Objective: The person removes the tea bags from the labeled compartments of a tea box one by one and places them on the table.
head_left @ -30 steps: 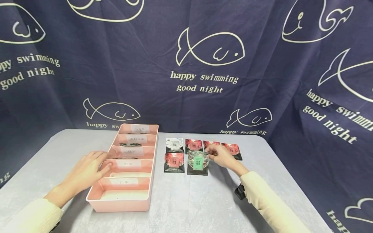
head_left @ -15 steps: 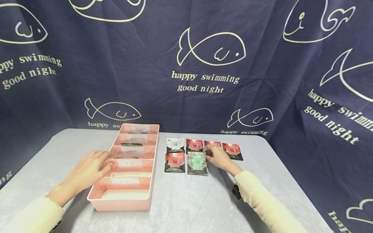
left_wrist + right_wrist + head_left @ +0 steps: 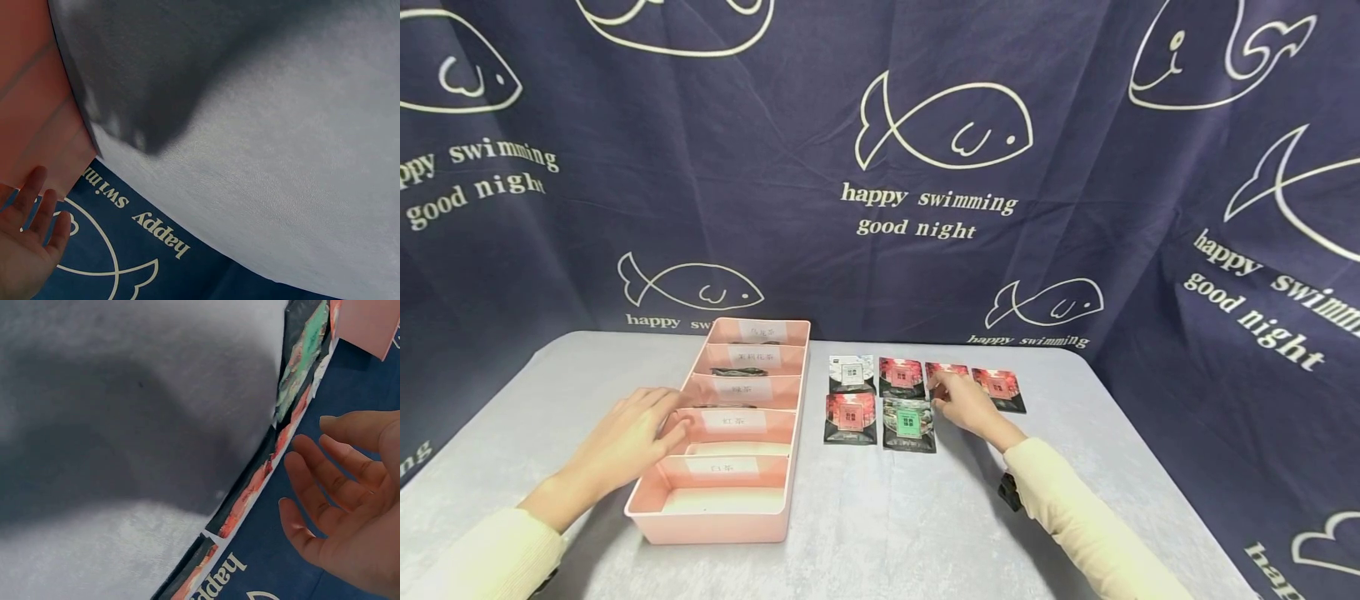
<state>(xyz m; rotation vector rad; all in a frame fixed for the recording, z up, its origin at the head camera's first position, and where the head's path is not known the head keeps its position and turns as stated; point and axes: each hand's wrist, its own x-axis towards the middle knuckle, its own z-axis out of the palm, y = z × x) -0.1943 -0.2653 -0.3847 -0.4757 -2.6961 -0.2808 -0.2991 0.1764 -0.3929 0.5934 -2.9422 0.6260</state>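
In the head view, my left hand rests at the left rim of a long pink divided box, fingers reaching over its edge. The left wrist view has that hand with loosely spread fingers near the box's side. My right hand hovers low over the tea sachets, fingers bent loosely and holding nothing. Left of its fingertips lies a black sachet with a green label. A red sachet behind the hand is partly covered by it. Thumb and fingers of the right hand stand apart in the right wrist view.
A red sachet lies left of the green one. Behind them are a white sachet, another red one and one at the far right. Dark sachets sit in some box compartments. A navy curtain hangs behind the table.
The green-labelled sachet's upper edge has dropped and it now lies flatter on the table. My right fingers have let go of its corner. The left hand stays at the box.
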